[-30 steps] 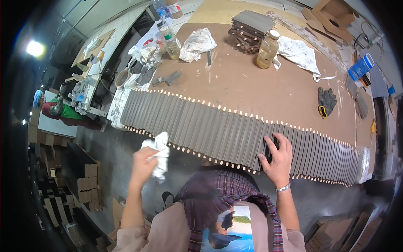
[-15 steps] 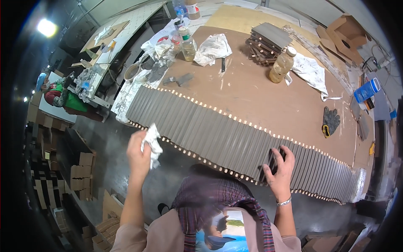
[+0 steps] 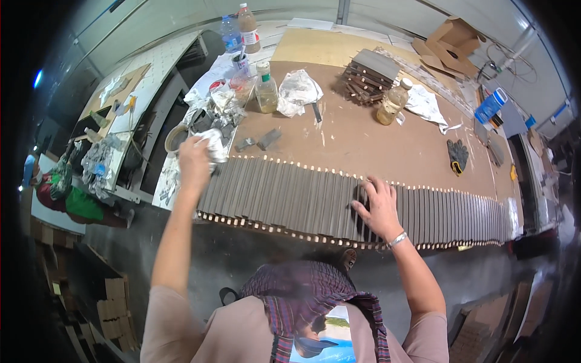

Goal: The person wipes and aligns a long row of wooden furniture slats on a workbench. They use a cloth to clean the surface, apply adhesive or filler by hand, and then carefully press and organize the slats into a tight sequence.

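Observation:
A long row of narrow grey-brown slats [image 3: 284, 196], packed side by side with pale tips at both ends, runs along the table's near edge. My left hand [image 3: 195, 162] is closed around a crumpled white cloth [image 3: 214, 145] at the row's left end, next to a heap of smeared rags [image 3: 227, 109] and a round tub [image 3: 174, 139]. Resting on the slats right of the middle, my right hand [image 3: 381, 209] has its fingers spread, with a dark patch beneath them.
Beyond the row stand a bottle with a green label [image 3: 266, 91], a bottle of yellowish liquid [image 3: 393, 104] and stacked dark slats [image 3: 370, 75]. A grey glove [image 3: 457, 157] lies at right, near a blue bottle [image 3: 490, 106]. Another person [image 3: 72, 193] is at far left.
My left hand has moved with the cloth from in front of the row up to its far left end. The view has shifted; my right hand stays on the slats.

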The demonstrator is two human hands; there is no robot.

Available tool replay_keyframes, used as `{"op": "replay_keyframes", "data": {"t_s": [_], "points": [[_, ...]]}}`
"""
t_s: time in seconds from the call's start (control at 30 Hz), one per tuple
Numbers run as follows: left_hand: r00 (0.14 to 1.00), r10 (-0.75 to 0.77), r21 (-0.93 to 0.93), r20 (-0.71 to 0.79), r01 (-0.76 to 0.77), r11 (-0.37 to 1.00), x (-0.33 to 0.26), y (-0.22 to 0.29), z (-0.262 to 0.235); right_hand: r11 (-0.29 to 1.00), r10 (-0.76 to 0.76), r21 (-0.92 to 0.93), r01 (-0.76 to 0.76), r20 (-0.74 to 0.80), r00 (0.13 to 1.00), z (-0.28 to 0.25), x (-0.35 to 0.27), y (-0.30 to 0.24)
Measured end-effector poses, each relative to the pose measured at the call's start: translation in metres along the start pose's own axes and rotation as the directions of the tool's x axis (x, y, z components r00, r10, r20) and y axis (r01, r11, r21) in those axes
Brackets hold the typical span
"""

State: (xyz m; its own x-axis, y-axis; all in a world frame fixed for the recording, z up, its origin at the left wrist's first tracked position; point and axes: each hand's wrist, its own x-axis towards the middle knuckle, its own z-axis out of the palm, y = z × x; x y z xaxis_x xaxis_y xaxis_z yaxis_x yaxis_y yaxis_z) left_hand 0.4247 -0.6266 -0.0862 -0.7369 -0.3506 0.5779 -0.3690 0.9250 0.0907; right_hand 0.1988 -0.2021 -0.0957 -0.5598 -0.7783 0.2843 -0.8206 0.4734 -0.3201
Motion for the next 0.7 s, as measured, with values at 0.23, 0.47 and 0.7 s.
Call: {"op": "replay_keyframes", "data": {"t_s": [0.23, 0.47, 0.7], "points": [[0.887, 0.39, -0.486, 0.246, -0.235, 0.842, -0.033, 0.058, -0.005, 0.995, 0.091, -0.027, -0.093, -0.036, 0.995, 0.016, 0.004, -0.008], [1.0, 0.013, -0.065, -0.017, -0.014, 0.998, -0.037, -0.023, -0.052, 0.992, 0.122, -0.041, -0.122, 0.001, 0.992, 0.015, 0.006, -0.014], [0.773, -0.011, -0.045, 0.634, 0.051, 0.998, -0.105, 0.006, -0.141, 0.994, 0.088, -0.062, -0.09, -0.024, 0.996, 0.016, 0.006, -0.009]]}}
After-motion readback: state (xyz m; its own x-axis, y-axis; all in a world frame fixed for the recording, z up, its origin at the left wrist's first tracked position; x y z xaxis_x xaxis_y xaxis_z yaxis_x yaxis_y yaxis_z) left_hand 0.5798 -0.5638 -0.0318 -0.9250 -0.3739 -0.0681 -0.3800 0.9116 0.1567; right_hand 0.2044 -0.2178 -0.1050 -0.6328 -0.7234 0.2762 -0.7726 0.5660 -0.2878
